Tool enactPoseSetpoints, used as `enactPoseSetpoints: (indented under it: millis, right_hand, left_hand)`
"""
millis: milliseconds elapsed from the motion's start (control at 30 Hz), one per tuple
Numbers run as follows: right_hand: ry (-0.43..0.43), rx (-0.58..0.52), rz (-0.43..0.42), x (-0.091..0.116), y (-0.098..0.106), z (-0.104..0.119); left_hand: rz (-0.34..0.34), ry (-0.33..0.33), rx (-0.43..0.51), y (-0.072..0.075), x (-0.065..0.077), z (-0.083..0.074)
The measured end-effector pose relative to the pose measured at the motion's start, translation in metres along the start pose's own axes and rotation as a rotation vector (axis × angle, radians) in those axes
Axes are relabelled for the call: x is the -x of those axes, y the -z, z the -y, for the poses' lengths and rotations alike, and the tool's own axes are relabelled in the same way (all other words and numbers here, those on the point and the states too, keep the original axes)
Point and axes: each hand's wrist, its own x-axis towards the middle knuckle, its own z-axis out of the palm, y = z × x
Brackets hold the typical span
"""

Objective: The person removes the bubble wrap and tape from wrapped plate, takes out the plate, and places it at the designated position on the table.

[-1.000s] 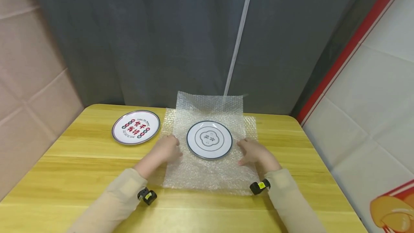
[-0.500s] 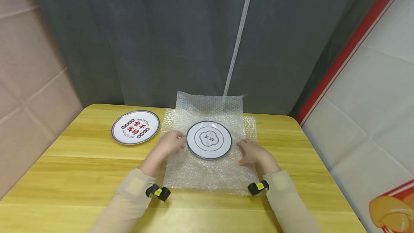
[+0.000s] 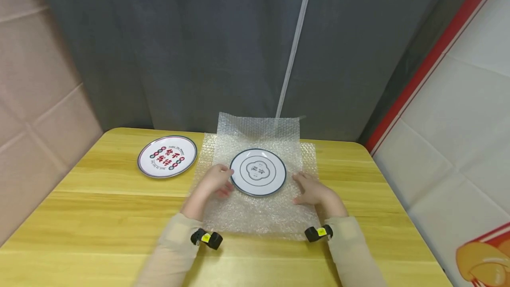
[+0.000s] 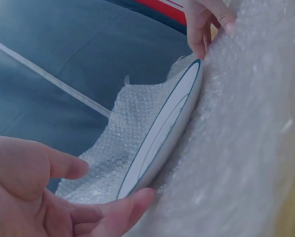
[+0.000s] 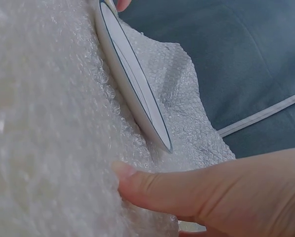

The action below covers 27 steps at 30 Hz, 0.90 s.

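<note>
In the head view, a round white plate (image 3: 258, 172) with a dark blue-green rim and a flower-shaped emblem lies face up on bubble wrap (image 3: 259, 216). My left hand (image 3: 215, 184) is at the plate's left edge. The left wrist view shows its thumb apart from the fingers, with fingertips (image 4: 146, 196) close beside or touching the rim; I cannot tell which. My right hand (image 3: 316, 190) rests on the wrap just right of the plate, thumb spread from the fingers. In the right wrist view its thumb (image 5: 152, 185) lies against the wrap; its other fingers are mostly hidden.
A second white plate (image 3: 167, 157) with red characters lies on the wooden table (image 3: 99, 216) to the left. The wrap's far end stands up near the dark grey curtain (image 3: 191, 56). Pale walls flank both sides.
My left hand has moved right and slightly forward, from the wrap's left side to the plate's left rim. My right hand, the wrap and both plates look almost unchanged.
</note>
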Motion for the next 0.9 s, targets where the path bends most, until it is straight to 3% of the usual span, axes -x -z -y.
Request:
enactPoseSetpoints:
  millis: [100,300,900]
  right_hand:
    - [0.014,0.0,-0.009,0.0,-0.001,-0.002]
    - [0.058,0.006,-0.032,0.002,-0.002,-0.005]
    - [0.085,-0.004,-0.045,0.0,-0.005,-0.015]
  left_hand:
    - [-0.002,0.03,0.068,-0.004,-0.002,0.004]
    - [0.014,0.022,0.133,-0.01,-0.011,0.012]
    - [0.059,0.023,0.239,-0.019,-0.026,0.024]
